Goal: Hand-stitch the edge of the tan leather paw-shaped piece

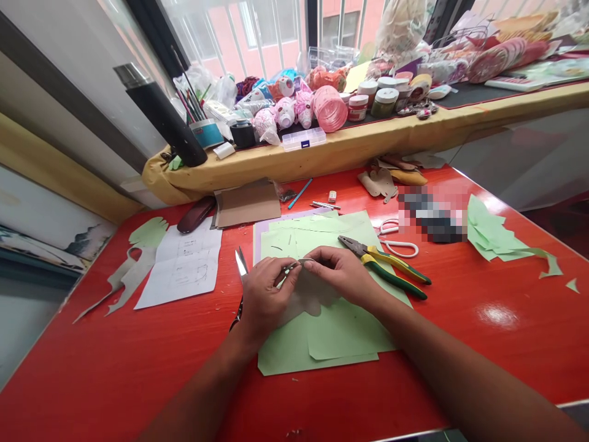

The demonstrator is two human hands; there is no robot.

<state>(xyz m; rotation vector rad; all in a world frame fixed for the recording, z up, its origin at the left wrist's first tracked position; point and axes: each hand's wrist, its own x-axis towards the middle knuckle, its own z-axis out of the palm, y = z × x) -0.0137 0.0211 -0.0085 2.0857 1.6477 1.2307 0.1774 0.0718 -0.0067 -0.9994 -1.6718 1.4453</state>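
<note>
Over the green paper sheets [350,331], my left hand [268,291] and my right hand [343,273] meet with their fingertips close together. Both pinch a thin, dark, wire-like strip [301,261]; its exact kind is too small to make out. Below the fingers lies a grey cut-out piece [306,294], partly covered by the hands. Pliers [386,264] with yellow and green handles rest right of my right hand, jaws toward the back left. Dark-handled scissors [241,265] lie beside my left hand, which hides part of them.
White-handled scissors [399,247] lie beyond the pliers. A drawn sheet [186,264], a dark red case [196,215] and brown card [248,204] are at left. Green paper scraps [494,230] sit at right. A black flask [161,113] and paint jars [384,102] crowd the ledge.
</note>
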